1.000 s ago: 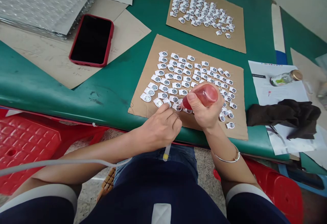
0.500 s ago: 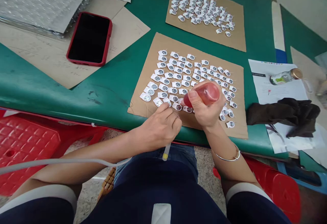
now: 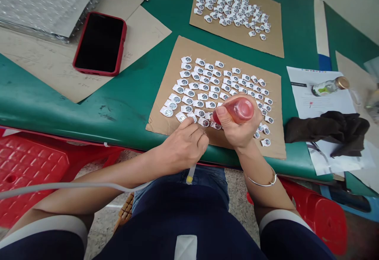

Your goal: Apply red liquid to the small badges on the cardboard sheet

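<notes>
Red bottle (image 3: pixel 238 109): in the right hand (image 3: pixel 242 133), closed round its body, thumb along the side, base tipped up, nozzle angled down toward the left hand (image 3: pixel 185 145). Nozzle end is just beside a round-printed tag (image 3: pixel 203 122), ahead of the left fingertips; whether it touches, can't tell.

Left hand: fingers curled in a pinch, seemingly gripping a clear tube (image 3: pixel 191 174) whose yellow end sticks out below the palm. What the fingertips pinch is too small to make out.

Step looks like fine tip work on one tag. To do it well: squeeze lightly and evenly, since a soft-looking bottle could push out too much at once; hold the nozzle low over the one tag, clear of its neighbours, which sit close on both sides. Left fingertips best near that tag without covering it. Right wrist probably better raised, as tags lie under and just beyond that hand and could be dragged out of row.

Around the hands: front cardboard (image 3: pixel 167 86) carries the tag rows; rear cardboard (image 3: pixel 272 42), beyond the right hand, holds a denser batch. Both on the green tabletop (image 3: pixel 127 113). Phone (image 3: pixel 99 44) ahead and left of the left hand, well apart. Dark cloth (image 3: pixel 328 131) right of the right hand; sleeve or elbow could brush it if swung wide.
</notes>
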A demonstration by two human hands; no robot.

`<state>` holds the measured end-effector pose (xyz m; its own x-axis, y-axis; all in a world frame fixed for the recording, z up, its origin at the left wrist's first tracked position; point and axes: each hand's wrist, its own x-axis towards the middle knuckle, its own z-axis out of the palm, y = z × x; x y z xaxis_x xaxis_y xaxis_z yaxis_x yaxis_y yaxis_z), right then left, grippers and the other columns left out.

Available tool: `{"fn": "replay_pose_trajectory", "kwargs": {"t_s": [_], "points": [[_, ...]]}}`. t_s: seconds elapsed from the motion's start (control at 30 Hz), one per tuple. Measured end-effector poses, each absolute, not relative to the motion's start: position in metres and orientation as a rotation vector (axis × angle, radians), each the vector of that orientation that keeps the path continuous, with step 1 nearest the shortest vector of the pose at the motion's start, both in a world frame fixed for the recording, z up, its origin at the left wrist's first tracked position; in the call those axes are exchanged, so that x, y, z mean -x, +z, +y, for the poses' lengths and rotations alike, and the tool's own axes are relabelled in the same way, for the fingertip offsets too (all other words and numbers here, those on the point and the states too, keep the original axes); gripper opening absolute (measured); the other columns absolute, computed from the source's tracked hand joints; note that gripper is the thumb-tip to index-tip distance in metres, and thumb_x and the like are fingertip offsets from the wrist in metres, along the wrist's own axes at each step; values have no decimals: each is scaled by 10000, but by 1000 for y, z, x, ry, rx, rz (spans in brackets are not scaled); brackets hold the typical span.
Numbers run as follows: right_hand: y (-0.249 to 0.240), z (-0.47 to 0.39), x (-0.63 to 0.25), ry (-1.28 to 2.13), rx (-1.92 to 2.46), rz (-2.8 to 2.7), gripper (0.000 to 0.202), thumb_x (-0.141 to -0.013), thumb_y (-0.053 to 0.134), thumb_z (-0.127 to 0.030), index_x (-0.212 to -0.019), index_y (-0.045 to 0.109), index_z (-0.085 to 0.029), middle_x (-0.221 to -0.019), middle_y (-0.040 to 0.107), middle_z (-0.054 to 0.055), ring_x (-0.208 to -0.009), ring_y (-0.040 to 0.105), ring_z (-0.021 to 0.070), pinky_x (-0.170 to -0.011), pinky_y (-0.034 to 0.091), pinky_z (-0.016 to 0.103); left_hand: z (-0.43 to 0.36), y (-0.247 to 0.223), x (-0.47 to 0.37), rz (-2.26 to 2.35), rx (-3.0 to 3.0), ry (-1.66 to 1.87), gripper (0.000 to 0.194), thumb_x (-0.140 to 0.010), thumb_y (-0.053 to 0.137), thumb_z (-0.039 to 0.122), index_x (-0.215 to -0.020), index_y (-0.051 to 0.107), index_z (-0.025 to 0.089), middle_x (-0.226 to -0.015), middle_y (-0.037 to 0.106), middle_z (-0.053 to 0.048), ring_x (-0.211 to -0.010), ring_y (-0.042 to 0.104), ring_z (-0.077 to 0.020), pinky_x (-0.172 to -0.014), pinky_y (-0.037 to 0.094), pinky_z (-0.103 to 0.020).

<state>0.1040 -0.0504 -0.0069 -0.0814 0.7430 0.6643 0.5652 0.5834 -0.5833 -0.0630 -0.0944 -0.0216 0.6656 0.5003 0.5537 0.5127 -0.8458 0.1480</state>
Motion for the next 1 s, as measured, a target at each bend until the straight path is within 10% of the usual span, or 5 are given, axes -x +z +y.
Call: {"fn": "replay_pose_trajectory", "kwargs": {"t_s": [1.0], "points": [[-6,-57,-107,172,1048,-1812,244,-691,712,-287,-836,531,-210,-708,590,6,-651,591,151,-599,520,345,-85,-24,75,-928,3043,-925,142,-827,413,87,-740,506,150,-693,590,-56,-703,539,-172,-760,433,-360]]}}
